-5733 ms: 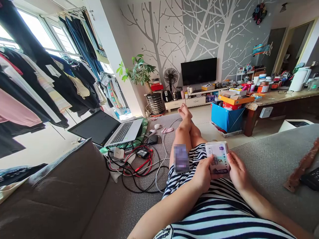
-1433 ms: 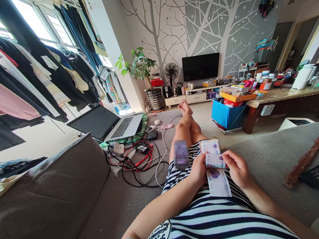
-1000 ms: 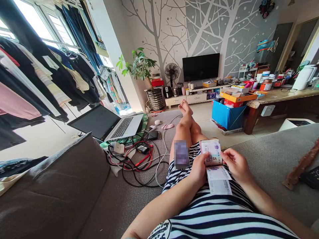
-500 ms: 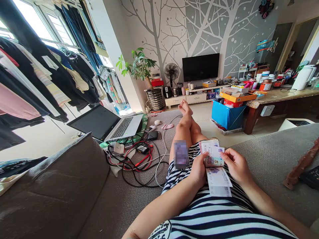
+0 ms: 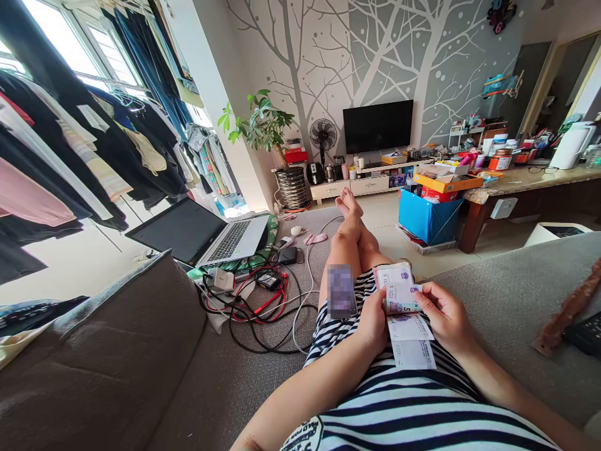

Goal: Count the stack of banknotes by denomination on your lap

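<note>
A stack of banknotes is held over my lap, the figure 5 showing on one note. My left hand is closed on the stack's left side, thumb on top. At the right edge, my right hand pinches a note between thumb and fingers. Below the stack, pale purple-printed notes hang down over the striped cloth, their upper ends hidden under the stack. A blurred-out rectangular item lies on my thigh, left of the notes.
To the left on the sofa sit an open laptop and tangled cables. A remote-like black object lies far right. Beyond are a blue box, a cluttered table and a television.
The note at my right fingers has shifted slightly, covering more of the figure 5. My right hand has moved a little; the hanging notes have shifted slightly left.
</note>
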A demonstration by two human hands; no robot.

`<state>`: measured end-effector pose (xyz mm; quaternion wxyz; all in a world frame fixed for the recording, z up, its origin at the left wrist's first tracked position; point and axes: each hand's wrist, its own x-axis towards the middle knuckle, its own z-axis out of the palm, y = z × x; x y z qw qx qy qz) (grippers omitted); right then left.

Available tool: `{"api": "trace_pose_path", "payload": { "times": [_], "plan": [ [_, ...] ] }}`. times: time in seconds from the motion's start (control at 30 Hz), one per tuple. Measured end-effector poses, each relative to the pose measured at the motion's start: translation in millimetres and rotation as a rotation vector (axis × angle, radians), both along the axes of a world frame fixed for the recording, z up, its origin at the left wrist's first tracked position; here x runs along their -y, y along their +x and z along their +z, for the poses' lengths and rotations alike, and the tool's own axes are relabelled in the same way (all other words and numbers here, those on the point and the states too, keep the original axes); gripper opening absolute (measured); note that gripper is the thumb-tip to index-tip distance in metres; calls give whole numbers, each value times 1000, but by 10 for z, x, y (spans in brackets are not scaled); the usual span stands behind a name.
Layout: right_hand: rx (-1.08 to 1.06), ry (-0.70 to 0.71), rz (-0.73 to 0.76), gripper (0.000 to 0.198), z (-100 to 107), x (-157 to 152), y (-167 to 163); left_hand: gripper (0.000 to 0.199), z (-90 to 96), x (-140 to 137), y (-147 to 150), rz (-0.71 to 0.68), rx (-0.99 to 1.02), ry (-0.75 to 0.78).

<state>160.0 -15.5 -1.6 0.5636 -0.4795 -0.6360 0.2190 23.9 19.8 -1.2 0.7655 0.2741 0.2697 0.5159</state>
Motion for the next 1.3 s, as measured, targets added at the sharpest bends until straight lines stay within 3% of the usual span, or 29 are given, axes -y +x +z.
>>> {"api": "trace_pose_path", "payload": {
  "times": [0.17, 0.3, 0.37, 0.53, 0.6, 0.7, 0.93, 1.17, 1.3],
  "plan": [
    [-22, 15, 11, 36, 28, 29, -6, 34, 8, 11, -11, 0, -31, -16],
    [-58, 45, 104, 48, 54, 38, -14, 36, 25, 30, -30, -52, -8, -59],
    [4, 34, 42, 47, 81, 41, -8, 37, 25, 36, -33, -56, 10, -43],
    [583, -7, -327, 34, 223, 130, 43, 36, -6, 57, -18, -12, -62, 82],
    [830, -71, -378, 32, 282, 189, 48, 36, -16, 74, -6, -27, -104, 116],
    [1025, -155, -401, 33, 328, 252, 20, 34, -18, 98, 7, -14, -178, 182],
    [1154, -177, -433, 40, 311, 284, -64, 31, -11, 114, -2, 4, -248, 264],
    [1221, -184, -451, 43, 294, 306, -165, 42, -4, 145, -44, 16, -449, 472],
    [1198, -159, -427, 45, 290, 265, -158, 35, 43, 115, -61, -7, -396, 412]
  ]
}}
